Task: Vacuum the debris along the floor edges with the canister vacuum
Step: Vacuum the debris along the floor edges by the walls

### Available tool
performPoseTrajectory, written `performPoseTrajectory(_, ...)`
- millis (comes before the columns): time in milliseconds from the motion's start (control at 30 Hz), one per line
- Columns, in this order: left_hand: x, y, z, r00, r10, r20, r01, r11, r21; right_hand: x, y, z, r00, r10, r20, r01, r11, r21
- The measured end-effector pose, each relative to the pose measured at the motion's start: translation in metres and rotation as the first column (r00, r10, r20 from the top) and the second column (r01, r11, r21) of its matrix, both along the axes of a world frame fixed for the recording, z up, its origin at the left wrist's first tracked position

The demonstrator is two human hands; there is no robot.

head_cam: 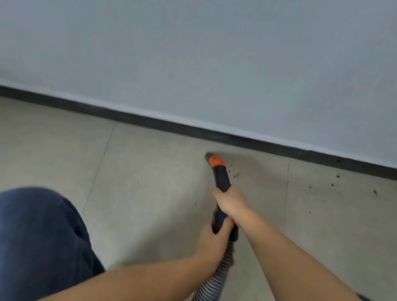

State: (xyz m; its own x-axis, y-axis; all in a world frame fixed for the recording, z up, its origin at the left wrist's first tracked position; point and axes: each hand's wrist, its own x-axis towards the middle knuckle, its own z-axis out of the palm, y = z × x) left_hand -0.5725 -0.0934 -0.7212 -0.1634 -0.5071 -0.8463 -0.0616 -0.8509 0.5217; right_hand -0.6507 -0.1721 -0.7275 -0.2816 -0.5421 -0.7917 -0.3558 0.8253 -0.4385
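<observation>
A black vacuum nozzle with an orange tip (215, 161) points at the tiled floor, a little short of the dark baseboard (144, 121). My right hand (229, 200) grips the black tube just behind the tip. My left hand (213, 240) grips the tube lower down, where the ribbed grey hose (214, 280) begins. The hose runs back between my knees. Dark debris specks (337, 176) lie scattered on the floor to the right of the nozzle, along the baseboard. The canister is out of view.
A pale grey wall (210, 46) fills the upper half of the view. My knees in blue jeans (17, 238) are at the bottom left and bottom right. Light floor tiles (148, 173) with thin joints spread left of the nozzle.
</observation>
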Motion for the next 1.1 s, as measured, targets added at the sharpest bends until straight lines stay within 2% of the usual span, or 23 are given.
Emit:
performPoseTrajectory(167,-0.013,-0.001,0.014,0.980,-0.141,-0.140,0.152,0.985,0.075,-0.032,0.019,0.005,0.981,-0.190,-0.040,0.191,0.980,0.049)
performPoseTrajectory(300,-0.011,0.013,0.026,0.953,-0.275,-0.129,0.285,0.956,0.068,-0.038,0.042,0.016,0.944,-0.327,-0.035,0.329,0.940,0.089)
performPoseTrajectory(367,-0.008,0.023,0.025,0.960,-0.261,-0.104,0.266,0.963,0.042,-0.036,0.047,0.020,0.944,-0.329,-0.007,0.328,0.940,0.096)
performPoseTrajectory(433,-0.010,0.028,0.019,0.979,-0.193,-0.070,0.196,0.980,0.040,-0.031,0.049,0.018,0.958,-0.286,0.010,0.285,0.956,0.073)
performPoseTrajectory(600,-0.027,0.049,-0.011,0.999,-0.034,0.036,0.035,0.999,-0.025,-0.031,0.053,-0.010,0.995,-0.053,0.084,0.059,0.996,-0.068)
performPoseTrajectory(667,-0.039,0.060,-0.023,0.998,0.003,0.059,0.000,0.999,-0.039,-0.042,0.063,-0.020,0.995,-0.028,0.100,0.038,0.994,-0.104)
performPoseTrajectory(800,-0.072,0.085,-0.027,1.000,0.020,0.006,-0.020,0.999,-0.031,-0.077,0.087,-0.023,0.997,-0.053,0.062,0.060,0.992,-0.112)
performPoseTrajectory(867,-0.091,0.096,-0.028,0.996,0.089,-0.016,-0.090,0.996,-0.021,-0.088,0.092,-0.022,0.998,0.032,0.060,-0.025,0.993,-0.111)
performPoseTrajectory(1000,-0.106,0.087,-0.041,0.943,0.328,0.054,-0.324,0.943,-0.071,-0.074,0.066,-0.026,0.940,0.333,0.078,-0.325,0.940,-0.106)
performPoseTrajectory(1100,-0.092,0.065,-0.054,0.875,0.482,0.048,-0.474,0.871,-0.128,-0.044,0.039,-0.037,0.900,0.427,0.090,-0.412,0.899,-0.147)
